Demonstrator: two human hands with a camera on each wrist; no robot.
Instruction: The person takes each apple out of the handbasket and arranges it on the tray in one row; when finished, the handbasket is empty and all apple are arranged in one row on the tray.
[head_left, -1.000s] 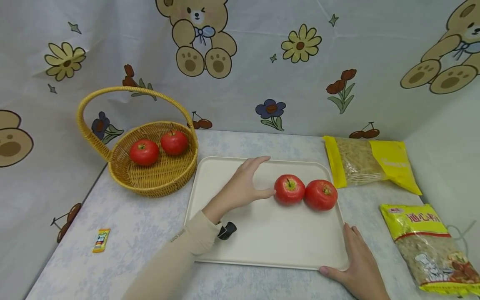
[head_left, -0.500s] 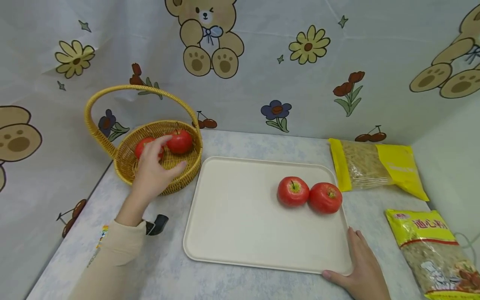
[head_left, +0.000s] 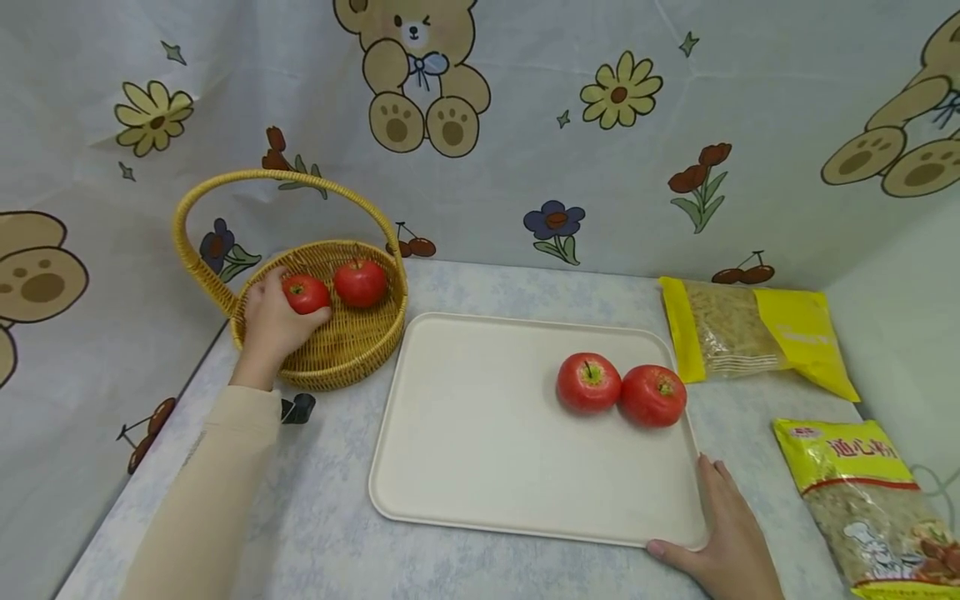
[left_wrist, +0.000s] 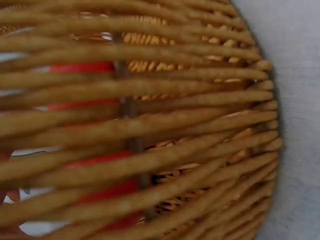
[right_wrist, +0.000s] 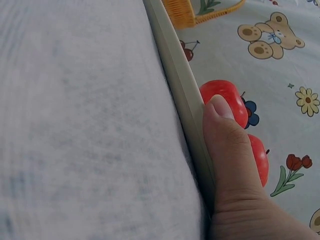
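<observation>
In the head view, my left hand (head_left: 273, 323) reaches into the wicker basket (head_left: 352, 364) and grips a red apple (head_left: 306, 293), with the thumb on its near side and the fingers round its left. A second red apple (head_left: 361, 282) lies beside it in the basket. The left wrist view is filled by the basket's woven side (left_wrist: 200, 107), red showing through the gaps. My right hand (head_left: 723, 537) holds the near right corner of a cream tray (head_left: 480, 433), thumb along the front rim. Two more red apples, one left (head_left: 588, 382) and one right (head_left: 653, 396), sit on this tray.
To the right of the tray lie two yellow-ended bags of pasta, a far one (head_left: 738, 329) and a near one (head_left: 862, 500). A patterned cloth (head_left: 495, 208) hangs behind the table. The basket's tall handle (head_left: 281, 175) arches over its left and back.
My left hand has moved from over the tray, beside the apples there, left to the basket and now grips its left apple. My right hand has stayed at the tray corner.
</observation>
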